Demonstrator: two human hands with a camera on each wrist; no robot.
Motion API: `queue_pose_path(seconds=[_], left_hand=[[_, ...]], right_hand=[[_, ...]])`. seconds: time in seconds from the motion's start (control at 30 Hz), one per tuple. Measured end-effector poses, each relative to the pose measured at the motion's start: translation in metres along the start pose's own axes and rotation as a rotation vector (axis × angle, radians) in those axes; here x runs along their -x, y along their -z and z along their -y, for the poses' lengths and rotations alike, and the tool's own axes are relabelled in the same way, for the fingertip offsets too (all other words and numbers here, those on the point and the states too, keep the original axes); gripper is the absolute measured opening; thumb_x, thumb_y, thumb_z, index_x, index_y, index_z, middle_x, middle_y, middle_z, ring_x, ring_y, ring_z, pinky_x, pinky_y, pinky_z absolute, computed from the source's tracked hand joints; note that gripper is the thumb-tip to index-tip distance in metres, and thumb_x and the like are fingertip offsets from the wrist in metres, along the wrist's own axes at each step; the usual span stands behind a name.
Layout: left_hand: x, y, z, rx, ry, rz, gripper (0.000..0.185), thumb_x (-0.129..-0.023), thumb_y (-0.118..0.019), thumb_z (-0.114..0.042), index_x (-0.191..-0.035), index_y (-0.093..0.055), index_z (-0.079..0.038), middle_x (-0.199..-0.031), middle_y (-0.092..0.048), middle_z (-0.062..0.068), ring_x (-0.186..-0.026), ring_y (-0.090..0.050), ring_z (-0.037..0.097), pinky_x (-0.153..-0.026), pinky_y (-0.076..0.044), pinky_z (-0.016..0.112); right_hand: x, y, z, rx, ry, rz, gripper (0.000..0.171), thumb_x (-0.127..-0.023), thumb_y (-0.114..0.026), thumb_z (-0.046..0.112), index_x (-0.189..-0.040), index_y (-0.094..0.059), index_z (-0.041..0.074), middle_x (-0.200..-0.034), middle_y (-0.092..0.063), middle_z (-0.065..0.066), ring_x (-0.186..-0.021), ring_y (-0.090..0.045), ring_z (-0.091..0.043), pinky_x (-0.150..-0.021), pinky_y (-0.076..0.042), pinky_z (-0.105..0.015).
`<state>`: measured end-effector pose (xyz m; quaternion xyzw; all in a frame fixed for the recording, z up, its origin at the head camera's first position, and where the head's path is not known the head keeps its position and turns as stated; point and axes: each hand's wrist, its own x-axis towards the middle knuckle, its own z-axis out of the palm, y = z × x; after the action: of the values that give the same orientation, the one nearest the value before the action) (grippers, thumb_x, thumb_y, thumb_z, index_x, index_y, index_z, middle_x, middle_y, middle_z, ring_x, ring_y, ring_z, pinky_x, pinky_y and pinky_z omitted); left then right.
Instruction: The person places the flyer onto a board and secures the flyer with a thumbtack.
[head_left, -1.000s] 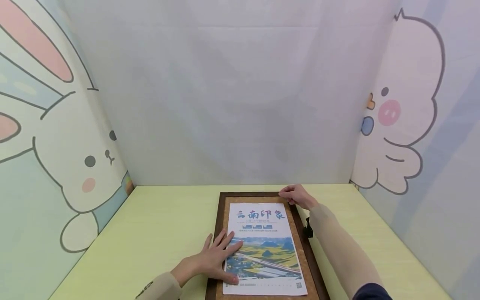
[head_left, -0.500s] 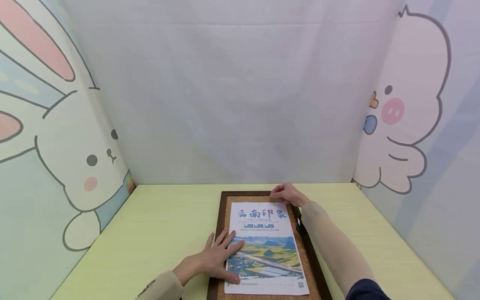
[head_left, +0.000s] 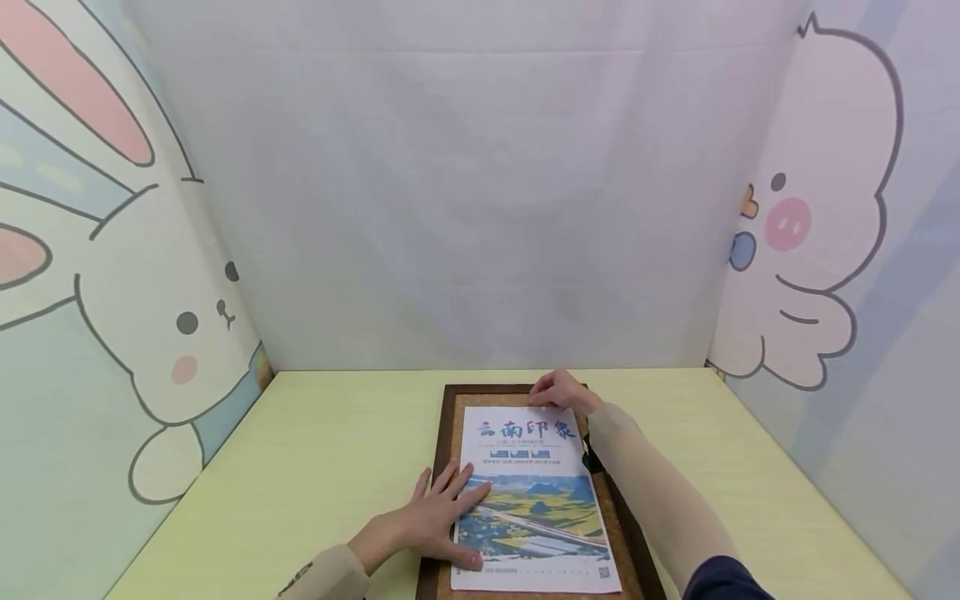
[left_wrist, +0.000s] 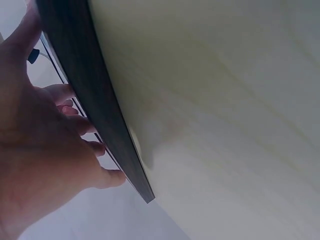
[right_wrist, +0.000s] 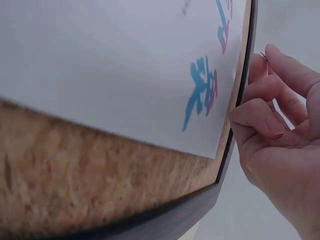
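Observation:
A printed poster (head_left: 532, 525) with large characters and a landscape picture lies on a cork board (head_left: 491, 400) with a dark wooden frame. Fingers spread wide, my left hand (head_left: 438, 525) presses on the poster's left edge and crosses the board's frame. In the left wrist view, that hand (left_wrist: 45, 135) reaches over the dark frame edge (left_wrist: 95, 90). At the top of the board is my right hand (head_left: 558, 390), over the frame just beyond the poster's top edge. Seen from the right wrist, its thumb and forefinger pinch a tiny pin (right_wrist: 265, 56), of which only a thin dark point shows.
The board lies on a pale yellow-green table (head_left: 337, 450), its far edge near the grey-white back curtain (head_left: 480, 208). Side curtains show a cartoon rabbit (head_left: 150, 333) and a chick (head_left: 825, 208). A small black device (head_left: 591, 460) sits under the right forearm.
My right hand has moved left along the board's top edge, from near the right corner toward the middle. The left hand stays in place on the poster.

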<state>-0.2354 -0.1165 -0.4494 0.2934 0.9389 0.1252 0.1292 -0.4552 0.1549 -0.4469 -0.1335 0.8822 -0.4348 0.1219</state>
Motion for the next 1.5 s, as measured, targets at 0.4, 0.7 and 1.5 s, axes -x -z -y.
queue_pose_path(seconds=[0.4,0.7,1.5], left_hand=[[-0.001,0.000,0.000,0.002,0.005,0.000,0.094,-0.078,-0.069,-0.060,-0.154,-0.023,-0.028,-0.163,-0.011,0.015,-0.150,-0.002,0.040,-0.111,-0.006,0.070],[0.000,-0.002,0.001,0.006,0.010,0.004,0.093,-0.079,-0.068,-0.061,-0.154,-0.023,-0.029,-0.163,-0.010,0.014,-0.150,-0.002,0.039,-0.112,-0.005,0.070],[-0.001,-0.003,0.004,0.030,-0.002,0.013,0.094,-0.081,-0.068,-0.059,-0.155,-0.019,-0.029,-0.164,-0.006,0.013,-0.151,0.000,0.038,-0.112,-0.004,0.070]], right_hand=[[-0.006,-0.015,0.005,0.073,-0.016,-0.030,0.006,-0.085,-0.073,0.014,-0.089,-0.073,0.010,-0.079,-0.066,-0.003,-0.061,-0.050,-0.012,-0.057,-0.040,-0.022],[-0.002,-0.021,0.011,0.119,-0.019,-0.029,0.006,-0.085,-0.074,0.015,-0.089,-0.073,0.011,-0.081,-0.067,-0.003,-0.065,-0.054,-0.015,-0.059,-0.041,-0.021],[0.000,-0.030,0.011,0.139,0.039,-0.050,0.009,-0.084,-0.074,0.011,-0.079,-0.071,0.005,-0.076,-0.065,-0.005,-0.066,-0.055,-0.016,-0.058,-0.041,-0.024]])
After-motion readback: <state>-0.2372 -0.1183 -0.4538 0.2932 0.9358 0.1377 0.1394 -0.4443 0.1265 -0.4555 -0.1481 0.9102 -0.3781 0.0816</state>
